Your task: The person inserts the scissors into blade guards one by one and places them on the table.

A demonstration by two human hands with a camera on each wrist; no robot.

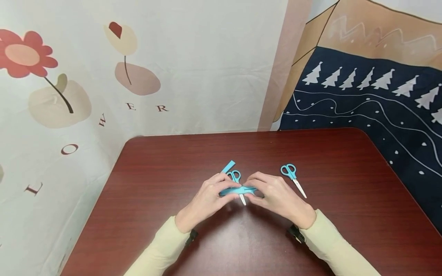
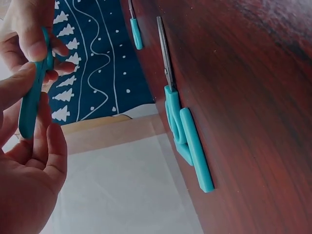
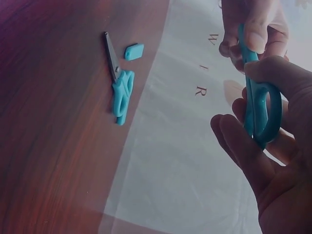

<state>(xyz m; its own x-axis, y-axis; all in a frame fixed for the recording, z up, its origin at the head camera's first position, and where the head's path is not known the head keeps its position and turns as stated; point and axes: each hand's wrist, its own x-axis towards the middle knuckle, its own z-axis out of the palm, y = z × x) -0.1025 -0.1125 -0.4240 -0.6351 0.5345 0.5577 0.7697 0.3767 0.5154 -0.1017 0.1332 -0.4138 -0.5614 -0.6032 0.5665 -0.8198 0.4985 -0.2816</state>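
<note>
Both hands hold one pair of teal scissors [image 1: 241, 190] above the table. My left hand [image 1: 208, 191] pinches its left end, a teal cover in the left wrist view [image 2: 30, 109]; no blade shows there. My right hand [image 1: 276, 193] grips the handle loops [image 3: 265, 114] at the other end. In the right wrist view, the left hand's fingers [image 3: 258, 36] pinch the far end. Below the held pair, a second pair of scissors [image 2: 171, 105] lies on the table with its blades bare, beside a teal cover [image 2: 197, 151].
A third pair of scissors [image 1: 293, 178], blades bare, lies to the right on the dark red table [image 1: 165, 153]. Teal pieces lie behind my left hand, one a strip [image 1: 228, 166]. A printed pale curtain [image 1: 207, 76] hangs behind the table, with a dark blue section at the right.
</note>
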